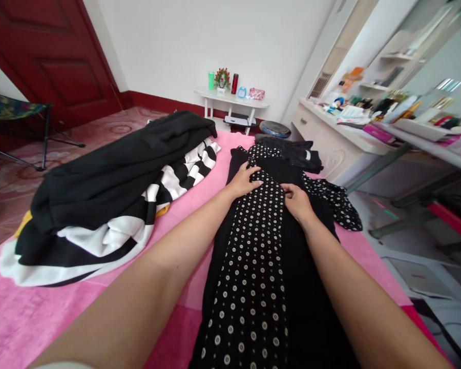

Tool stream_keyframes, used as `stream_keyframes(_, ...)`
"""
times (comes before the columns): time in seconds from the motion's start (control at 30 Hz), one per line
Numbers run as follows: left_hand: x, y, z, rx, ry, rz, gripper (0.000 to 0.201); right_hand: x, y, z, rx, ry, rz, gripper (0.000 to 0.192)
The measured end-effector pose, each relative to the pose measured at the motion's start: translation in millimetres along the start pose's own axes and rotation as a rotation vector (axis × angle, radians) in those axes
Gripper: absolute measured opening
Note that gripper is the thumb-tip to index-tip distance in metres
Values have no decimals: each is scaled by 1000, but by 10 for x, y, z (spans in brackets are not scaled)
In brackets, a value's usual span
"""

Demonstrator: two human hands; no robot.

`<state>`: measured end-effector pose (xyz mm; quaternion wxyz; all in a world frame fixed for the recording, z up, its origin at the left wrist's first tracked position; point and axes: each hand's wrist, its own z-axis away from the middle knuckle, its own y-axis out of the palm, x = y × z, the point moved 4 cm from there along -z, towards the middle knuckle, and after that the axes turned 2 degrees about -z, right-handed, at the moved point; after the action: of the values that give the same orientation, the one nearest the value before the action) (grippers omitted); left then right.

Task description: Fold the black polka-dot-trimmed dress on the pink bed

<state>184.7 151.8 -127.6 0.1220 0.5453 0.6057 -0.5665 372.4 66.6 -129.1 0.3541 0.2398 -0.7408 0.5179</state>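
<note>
A long black dress (253,246) with a white-dotted panel down its front lies stretched out before me. My left hand (244,180) rests on its upper part, fingers spread over the dotted cloth. At the right edge of the dotted panel, my right hand (296,201) has thumb and fingers closed on the fabric. One dotted sleeve (336,202) reaches out to the right. Beyond the neckline sits a folded dark garment (295,151).
A heap of black clothing (123,164) lies on the left, over a black-and-white patterned cloth (126,233). Pink bedding (184,292) spreads underneath. To the right stands a cluttered dressing table (353,136); a small white shelf (230,98) is by the far wall.
</note>
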Motion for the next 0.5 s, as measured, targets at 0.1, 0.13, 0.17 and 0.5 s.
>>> stream_keyframes(0.1,-75,-42,142,103,29,9,64,42,-65,177,119,24,-161,51)
stream_keyframes(0.13,-93,-65,195,137,45,23,65,55,-93,267,145,42,-212,53)
stream_keyframes(0.17,-108,-90,250,171,65,41,65,70,-125,373,154,61,-242,54)
stream_keyframes(0.5,-115,-191,500,202,93,211,34,1322,-352,2111,634,-603,226,54)
